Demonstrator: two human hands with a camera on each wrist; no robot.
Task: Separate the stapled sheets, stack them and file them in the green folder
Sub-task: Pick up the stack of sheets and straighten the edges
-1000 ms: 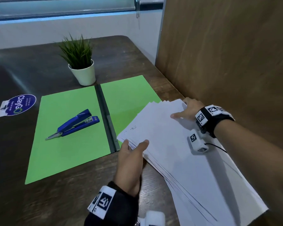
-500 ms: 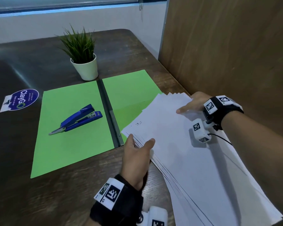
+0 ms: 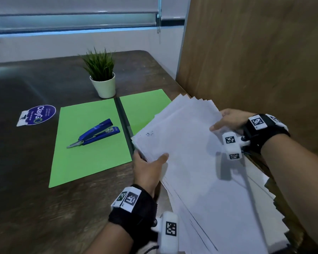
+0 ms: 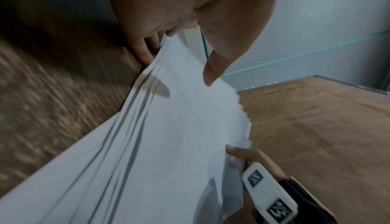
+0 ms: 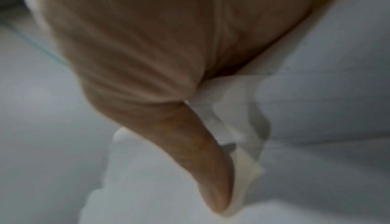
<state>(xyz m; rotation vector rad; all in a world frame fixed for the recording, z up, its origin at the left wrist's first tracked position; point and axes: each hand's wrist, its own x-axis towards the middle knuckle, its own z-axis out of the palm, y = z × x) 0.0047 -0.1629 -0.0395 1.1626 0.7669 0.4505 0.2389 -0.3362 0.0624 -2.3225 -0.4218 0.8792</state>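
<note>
Both hands hold the sheets [image 3: 196, 162] at once. Left hand [image 3: 147, 169], low in the centre of the head view, has its grip pinching the stack's left edge: the thumb lies flat on the top sheet, and the left wrist view shows the fingers [image 4: 143, 51] curled beneath the pile, against the counter [image 3: 35, 208]. Right hand [image 3: 229, 120], at the right of the frame, has its grip clamped on the stack's far right corner, thumb pressed on top and the other fingers hidden under the paper; the right wrist view is blurred but shows the thumb [image 5: 202, 169] lying on white paper.

The sheets are fanned, their far corners staggered in steps toward the wooden wall panel [image 3: 255, 61] at the right. They run from the middle of the frame down to its lower right corner, and their upper left part covers some of the right leaf of the folder [image 3: 92, 149]. Faint dark specks mark the top sheet near its left corner.

The folder lies open and flat on the counter, left of centre, with a dark spine between its two green leaves. A blue stapler [image 3: 97, 132] rests on the left leaf, well apart from the sheets. A potted plant [image 3: 102, 77] stands just past the folder's far edge, and a round blue sticker [image 3: 38, 114] lies at the far left.
</note>
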